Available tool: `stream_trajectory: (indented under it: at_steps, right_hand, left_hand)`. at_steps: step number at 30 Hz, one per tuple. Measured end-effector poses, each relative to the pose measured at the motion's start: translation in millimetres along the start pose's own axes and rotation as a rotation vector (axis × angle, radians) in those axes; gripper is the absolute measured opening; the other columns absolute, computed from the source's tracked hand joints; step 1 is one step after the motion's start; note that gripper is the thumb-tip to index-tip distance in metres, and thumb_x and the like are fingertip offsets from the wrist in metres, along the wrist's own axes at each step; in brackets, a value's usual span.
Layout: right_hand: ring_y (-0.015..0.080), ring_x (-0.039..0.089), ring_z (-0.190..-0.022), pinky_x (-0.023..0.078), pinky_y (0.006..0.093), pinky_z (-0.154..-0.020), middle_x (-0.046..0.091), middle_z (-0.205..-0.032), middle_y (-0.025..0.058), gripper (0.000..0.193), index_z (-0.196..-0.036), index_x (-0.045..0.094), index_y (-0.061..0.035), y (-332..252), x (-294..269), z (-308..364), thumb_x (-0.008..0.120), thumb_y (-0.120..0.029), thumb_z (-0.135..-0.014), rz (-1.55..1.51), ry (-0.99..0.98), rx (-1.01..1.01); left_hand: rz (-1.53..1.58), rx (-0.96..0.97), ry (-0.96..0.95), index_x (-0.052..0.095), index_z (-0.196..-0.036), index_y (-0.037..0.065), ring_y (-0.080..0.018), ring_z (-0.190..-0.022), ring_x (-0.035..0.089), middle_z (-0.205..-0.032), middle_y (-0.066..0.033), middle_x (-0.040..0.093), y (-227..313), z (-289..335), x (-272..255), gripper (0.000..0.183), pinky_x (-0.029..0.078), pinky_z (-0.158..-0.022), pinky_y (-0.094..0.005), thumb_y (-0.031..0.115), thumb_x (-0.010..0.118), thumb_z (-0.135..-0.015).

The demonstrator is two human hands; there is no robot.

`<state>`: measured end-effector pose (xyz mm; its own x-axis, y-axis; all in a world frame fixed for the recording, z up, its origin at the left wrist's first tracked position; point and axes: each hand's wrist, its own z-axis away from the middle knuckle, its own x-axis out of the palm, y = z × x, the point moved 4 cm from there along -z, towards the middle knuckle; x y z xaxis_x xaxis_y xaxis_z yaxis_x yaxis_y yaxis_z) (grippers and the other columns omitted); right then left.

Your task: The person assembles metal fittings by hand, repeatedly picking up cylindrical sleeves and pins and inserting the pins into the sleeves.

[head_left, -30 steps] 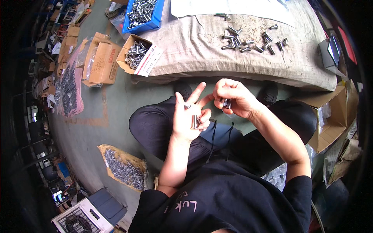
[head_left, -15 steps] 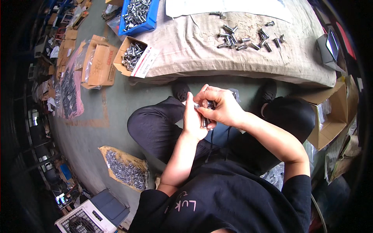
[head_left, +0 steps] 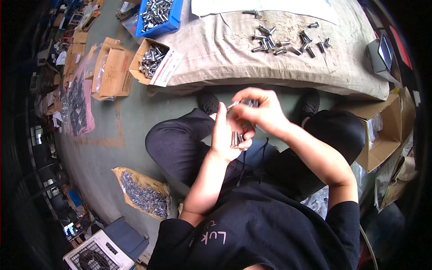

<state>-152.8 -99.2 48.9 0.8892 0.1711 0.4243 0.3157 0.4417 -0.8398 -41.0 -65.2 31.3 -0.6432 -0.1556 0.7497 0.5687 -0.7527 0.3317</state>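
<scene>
My left hand (head_left: 220, 140) is palm up over my lap, its fingers curled around a few shiny headed metal pins (head_left: 235, 139). Just above it, my right hand (head_left: 269, 113) has its fingers bent in a pinch around a headed metal pin (head_left: 252, 103). A small bright piece (head_left: 232, 106) shows between the right fingertips and the left fingers; its kind is too small to tell. Similar loose pins (head_left: 269, 42) lie scattered on the cloth-covered table (head_left: 216, 67) in front of me.
A blue bin (head_left: 160, 29) and an open carton (head_left: 167, 67), both full of pins, stand at the table's left. On the floor are an empty-looking box (head_left: 118, 74), a tray of small metal parts (head_left: 146, 193) and a fan unit (head_left: 96, 254). An open carton (head_left: 387, 135) stands right.
My right hand has lifted and moved slightly away from the left palm, taking a pin with it. The pins in the left palm now show more plainly.
</scene>
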Motion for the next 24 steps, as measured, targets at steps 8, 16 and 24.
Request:
stream_trajectory:
  at_steps: [8, 16, 24]
  right_hand:
    - [0.0200, 0.060, -0.067, 0.047, 0.0258, -0.042, 0.061, -0.084, 0.0108, 0.019, -0.093, 0.056, -0.0048, -4.2, -24.9, -12.0, 0.057, -0.021, -0.082, -0.788, -0.149, 0.105]
    - [0.0160, 0.054, -0.057, 0.036, 0.0196, -0.033, 0.058, -0.076, 0.0088, 0.017, -0.094, 0.056, -0.0043, 22.2, -32.3, -18.9, 0.061, -0.011, -0.079, -0.703, -0.080, 0.331]
    - [0.0147, 0.056, -0.054, 0.037, 0.0204, -0.033, 0.059, -0.075, 0.0067, 0.019, -0.094, 0.056, -0.0065, 35.1, -26.5, -11.6, 0.063, -0.016, -0.079, -0.541, -0.056, 0.444]
  left_hand:
    - [0.767, -0.015, 0.111, 0.053, -0.099, -0.001, -0.0149, -0.065, 0.046, -0.094, -0.0126, 0.054, -6.9, -16.8, -46.9, 0.018, 0.041, -0.061, -0.0267, 0.011, 0.046, -0.087]
    - [0.404, 0.108, 0.119, 0.051, -0.105, 0.002, -0.0215, -0.082, 0.054, -0.099, -0.0136, 0.054, 8.8, -17.1, -52.6, 0.029, 0.044, -0.077, -0.0367, -0.005, 0.042, -0.079]
    - [0.107, 0.290, -0.047, 0.045, -0.118, 0.001, -0.0237, -0.103, 0.052, -0.119, -0.0187, 0.048, 27.7, -5.5, -30.0, 0.037, 0.044, -0.088, -0.0357, -0.005, 0.046, -0.082]
